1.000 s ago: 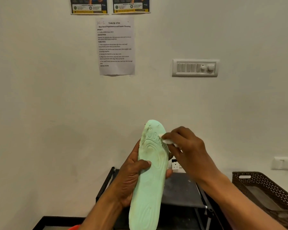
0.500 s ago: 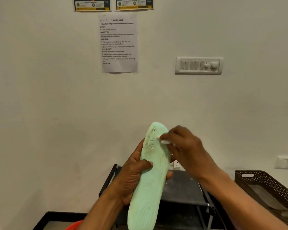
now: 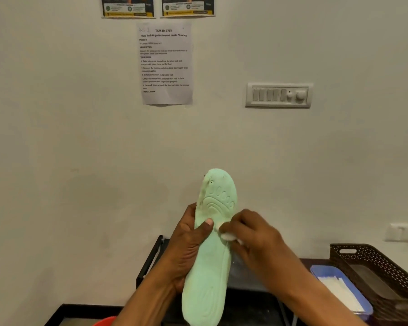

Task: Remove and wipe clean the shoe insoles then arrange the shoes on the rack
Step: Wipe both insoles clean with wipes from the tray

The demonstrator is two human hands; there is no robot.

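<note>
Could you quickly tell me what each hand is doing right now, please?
Left hand: gripping the green insole.
Right hand: pinching a white wipe against it.

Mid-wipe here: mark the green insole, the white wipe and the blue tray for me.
green insole [image 3: 207, 278]: head view, bare surface at its middle.
white wipe [image 3: 226, 236]: head view, exposed wad at the insole's right edge.
blue tray [image 3: 317, 272]: head view, rim at its far left corner.

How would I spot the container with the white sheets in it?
Start at the wall switch panel and drop to the bottom right corner, where a brown perforated basket sits. Just left of it lies a shallow tray holding white sheets. It is the only blue thing there, with solid walls, unlike the holed basket.
</note>
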